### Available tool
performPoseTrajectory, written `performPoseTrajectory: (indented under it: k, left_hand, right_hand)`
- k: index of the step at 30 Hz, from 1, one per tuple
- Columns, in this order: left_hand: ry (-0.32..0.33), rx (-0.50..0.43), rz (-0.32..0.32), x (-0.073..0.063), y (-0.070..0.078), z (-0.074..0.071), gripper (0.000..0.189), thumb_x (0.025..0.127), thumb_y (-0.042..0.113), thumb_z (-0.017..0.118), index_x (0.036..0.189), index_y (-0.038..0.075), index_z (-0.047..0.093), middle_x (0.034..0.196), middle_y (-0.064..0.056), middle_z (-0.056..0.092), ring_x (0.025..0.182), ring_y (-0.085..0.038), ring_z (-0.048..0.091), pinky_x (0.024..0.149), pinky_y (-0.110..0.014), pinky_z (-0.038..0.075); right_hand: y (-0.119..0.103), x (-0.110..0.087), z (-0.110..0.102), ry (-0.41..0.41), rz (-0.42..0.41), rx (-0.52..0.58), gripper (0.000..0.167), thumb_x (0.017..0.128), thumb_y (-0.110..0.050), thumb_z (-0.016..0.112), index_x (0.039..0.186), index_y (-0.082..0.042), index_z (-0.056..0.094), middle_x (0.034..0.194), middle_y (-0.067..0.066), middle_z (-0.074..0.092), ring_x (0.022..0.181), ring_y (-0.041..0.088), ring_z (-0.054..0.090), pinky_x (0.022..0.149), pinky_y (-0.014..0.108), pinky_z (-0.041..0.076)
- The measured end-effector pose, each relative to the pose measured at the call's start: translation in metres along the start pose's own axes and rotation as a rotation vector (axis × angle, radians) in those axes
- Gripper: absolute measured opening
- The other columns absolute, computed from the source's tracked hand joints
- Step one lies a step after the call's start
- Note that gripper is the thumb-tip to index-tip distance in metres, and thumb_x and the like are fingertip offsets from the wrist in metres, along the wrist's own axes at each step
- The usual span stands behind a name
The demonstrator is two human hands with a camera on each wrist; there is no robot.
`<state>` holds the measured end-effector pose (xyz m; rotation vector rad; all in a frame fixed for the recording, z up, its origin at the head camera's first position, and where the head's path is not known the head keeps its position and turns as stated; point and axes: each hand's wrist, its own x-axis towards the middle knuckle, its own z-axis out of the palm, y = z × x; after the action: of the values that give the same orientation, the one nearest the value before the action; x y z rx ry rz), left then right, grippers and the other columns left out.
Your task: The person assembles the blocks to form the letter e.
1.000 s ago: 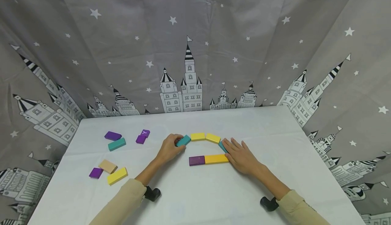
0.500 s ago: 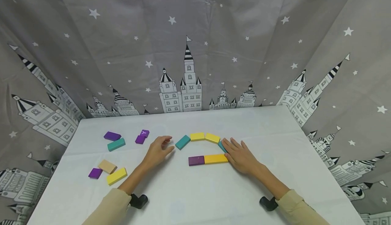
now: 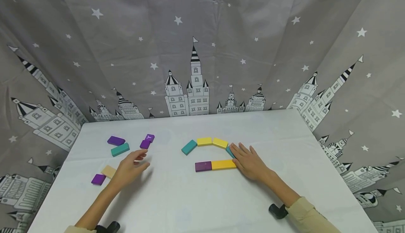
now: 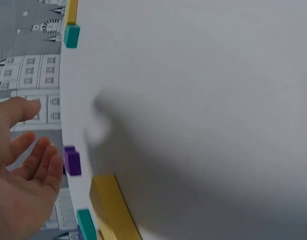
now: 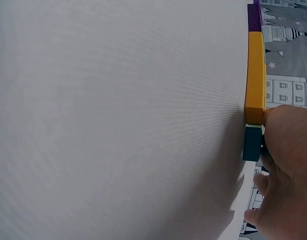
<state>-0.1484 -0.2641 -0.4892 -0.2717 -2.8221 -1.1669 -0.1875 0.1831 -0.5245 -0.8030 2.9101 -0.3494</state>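
My left hand [image 3: 129,168], fingers loosely bent and holding nothing, is over the left part of the table, close to two purple blocks [image 3: 145,144]. In the left wrist view, a long yellow block [image 4: 113,210] lies below that hand; the forearm hides it in the head view. My right hand [image 3: 251,163] lies with fingers outstretched on a teal block [image 3: 230,151] at the right end of a curve. The curve continues left through two yellow blocks [image 3: 204,141] to another teal block [image 3: 189,147]. Below it runs a straight row: a purple block [image 3: 203,166], an orange-yellow block [image 3: 223,164] and, in the right wrist view, a teal block [image 5: 252,143].
At the far left, a purple block [image 3: 116,141] lies by a teal block [image 3: 120,149]. Nearer are a beige block [image 3: 108,171] and a purple piece [image 3: 98,179]. A grey castle-print curtain [image 3: 240,68] hangs behind the white table [image 3: 202,205].
My left hand let go of the teal block at the curve's left end and moved left toward the loose blocks. The right hand has stayed in place.
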Motion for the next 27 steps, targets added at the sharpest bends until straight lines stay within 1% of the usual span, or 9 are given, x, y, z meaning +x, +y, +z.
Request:
performPoseTrajectory:
  k: [3, 5, 7, 11, 13, 15, 17, 20, 27]
  left_hand:
    - [-0.010, 0.013, -0.025, -0.014, -0.005, -0.012, 0.048, 0.091, 0.007, 0.072, 0.132, -0.009, 0.054, 0.120, -0.025, 0.062, 0.108, -0.038, 0.059, 0.091, -0.053, 0.050]
    - [-0.010, 0.011, -0.037, -0.023, -0.008, -0.018, 0.049, 0.091, 0.007, 0.072, 0.133, -0.009, 0.053, 0.120, -0.025, 0.062, 0.108, -0.038, 0.059, 0.090, -0.050, 0.051]
    - [-0.003, 0.003, -0.039, -0.030, -0.011, -0.022, 0.049, 0.090, 0.006, 0.073, 0.132, -0.010, 0.053, 0.118, -0.025, 0.062, 0.107, -0.039, 0.059, 0.088, -0.044, 0.054]
    - [0.004, 0.005, -0.050, -0.041, -0.020, -0.028, 0.051, 0.088, 0.003, 0.074, 0.131, -0.012, 0.053, 0.114, -0.024, 0.064, 0.105, -0.039, 0.060, 0.085, -0.025, 0.054]
    - [-0.005, 0.018, -0.066, -0.044, -0.024, -0.030, 0.052, 0.088, 0.003, 0.075, 0.132, -0.012, 0.052, 0.113, -0.023, 0.064, 0.105, -0.040, 0.061, 0.086, -0.022, 0.053]
    - [-0.021, 0.035, -0.090, -0.046, -0.026, -0.031, 0.053, 0.088, 0.004, 0.075, 0.132, -0.012, 0.051, 0.112, -0.023, 0.064, 0.105, -0.040, 0.062, 0.087, -0.026, 0.054]
    - [-0.044, 0.062, -0.119, -0.047, -0.028, -0.032, 0.054, 0.088, 0.006, 0.076, 0.132, -0.012, 0.051, 0.111, -0.023, 0.064, 0.106, -0.041, 0.062, 0.088, -0.035, 0.054]
    - [-0.070, 0.106, -0.143, -0.048, -0.030, -0.032, 0.053, 0.088, 0.007, 0.075, 0.132, -0.012, 0.051, 0.111, -0.025, 0.065, 0.106, -0.043, 0.062, 0.090, -0.049, 0.052]
    - [-0.080, 0.166, -0.107, -0.050, -0.034, -0.035, 0.050, 0.084, -0.001, 0.075, 0.129, -0.012, 0.054, 0.112, -0.027, 0.066, 0.106, -0.043, 0.062, 0.091, -0.055, 0.049]
  right_hand:
    - [0.000, 0.000, 0.000, 0.004, -0.002, 0.003, 0.059, 0.107, -0.035, 0.045, 0.158, -0.010, 0.029, 0.161, 0.007, 0.028, 0.147, 0.034, 0.023, 0.114, 0.064, 0.015]
    - [0.000, 0.000, 0.000, 0.004, -0.003, 0.005, 0.059, 0.107, -0.035, 0.045, 0.158, -0.010, 0.029, 0.161, 0.007, 0.028, 0.147, 0.034, 0.023, 0.114, 0.064, 0.015]
    - [0.000, 0.000, 0.000, 0.004, -0.004, 0.008, 0.059, 0.107, -0.035, 0.045, 0.157, -0.010, 0.029, 0.161, 0.007, 0.028, 0.147, 0.034, 0.023, 0.114, 0.064, 0.015]
    - [0.000, 0.000, 0.000, 0.002, 0.000, 0.010, 0.059, 0.107, -0.035, 0.045, 0.158, -0.010, 0.029, 0.161, 0.007, 0.028, 0.147, 0.034, 0.022, 0.114, 0.064, 0.015]
    - [0.000, -0.001, 0.000, 0.002, 0.004, 0.012, 0.059, 0.107, -0.035, 0.045, 0.158, -0.010, 0.029, 0.161, 0.007, 0.028, 0.147, 0.034, 0.022, 0.114, 0.064, 0.015]
    - [0.000, -0.001, 0.000, 0.003, 0.005, 0.014, 0.059, 0.107, -0.035, 0.045, 0.158, -0.010, 0.029, 0.161, 0.007, 0.028, 0.147, 0.034, 0.023, 0.114, 0.064, 0.015]
    - [0.000, -0.001, 0.000, 0.003, 0.003, 0.014, 0.059, 0.107, -0.035, 0.044, 0.158, -0.010, 0.029, 0.161, 0.007, 0.028, 0.147, 0.034, 0.023, 0.114, 0.064, 0.015]
    - [0.001, -0.001, 0.000, 0.004, 0.001, 0.011, 0.059, 0.107, -0.035, 0.044, 0.158, -0.010, 0.028, 0.161, 0.007, 0.028, 0.147, 0.034, 0.023, 0.114, 0.064, 0.015]
    - [0.002, 0.000, 0.001, -0.003, 0.008, 0.007, 0.059, 0.107, -0.036, 0.044, 0.158, -0.011, 0.027, 0.162, 0.006, 0.027, 0.148, 0.033, 0.021, 0.115, 0.063, 0.015]
